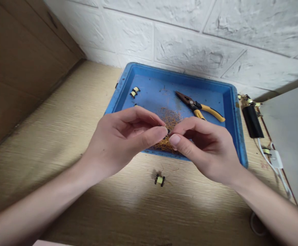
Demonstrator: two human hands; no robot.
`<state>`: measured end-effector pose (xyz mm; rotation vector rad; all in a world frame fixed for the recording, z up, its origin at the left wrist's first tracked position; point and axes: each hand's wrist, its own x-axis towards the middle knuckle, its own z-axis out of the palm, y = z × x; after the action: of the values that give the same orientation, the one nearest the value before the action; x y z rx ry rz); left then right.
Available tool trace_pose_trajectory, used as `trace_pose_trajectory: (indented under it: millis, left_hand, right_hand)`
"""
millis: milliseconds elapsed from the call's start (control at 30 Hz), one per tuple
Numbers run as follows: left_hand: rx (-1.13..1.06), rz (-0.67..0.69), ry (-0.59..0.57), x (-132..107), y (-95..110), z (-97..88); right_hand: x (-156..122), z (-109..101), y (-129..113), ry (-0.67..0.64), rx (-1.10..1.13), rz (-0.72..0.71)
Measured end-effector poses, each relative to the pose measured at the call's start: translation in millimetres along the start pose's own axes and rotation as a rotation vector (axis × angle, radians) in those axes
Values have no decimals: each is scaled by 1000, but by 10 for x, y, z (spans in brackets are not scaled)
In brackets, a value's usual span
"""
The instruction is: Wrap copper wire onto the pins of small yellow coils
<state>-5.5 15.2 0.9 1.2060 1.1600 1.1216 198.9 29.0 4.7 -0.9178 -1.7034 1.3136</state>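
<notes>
The person's left hand [122, 140] and right hand [207, 147] are bare and smooth, with slim fingers [138, 112]. The left forearm [48, 201] and right forearm [269, 198] are bare too, long and thin. The right thumbnail [174, 139] is short and rounded. A tiny round dot [103, 150] marks the back of the left hand.

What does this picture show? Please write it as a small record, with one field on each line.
Left hand: thumb and finger pinching a small dark part, mostly hidden
Right hand: fingertips at the same part; exact grip unclear
Tray: blue, holding pliers, wire scraps and coils
Table: single coil in front of the tray
Right side: black tube
Back: white wall
</notes>
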Motion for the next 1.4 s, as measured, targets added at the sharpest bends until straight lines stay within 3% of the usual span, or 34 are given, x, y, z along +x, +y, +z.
trace_pose_trajectory:
  millis: [200,500,867,1400]
  left_hand:
    - [-13,-13,5,9,24,21]
    - [-27,-5,5,10,-9,5]
    - [42,-24,9,17,45,38]
    - [5,-54,24,11,-18,3]
  right_hand:
    - [-18,-12,2,-16,-115,-83]
    - [-26,-22,-15,-30,-254,-81]
    - [-24,-21,-37,-47,-220,-53]
    - [-100,17,34,89,-155,-34]
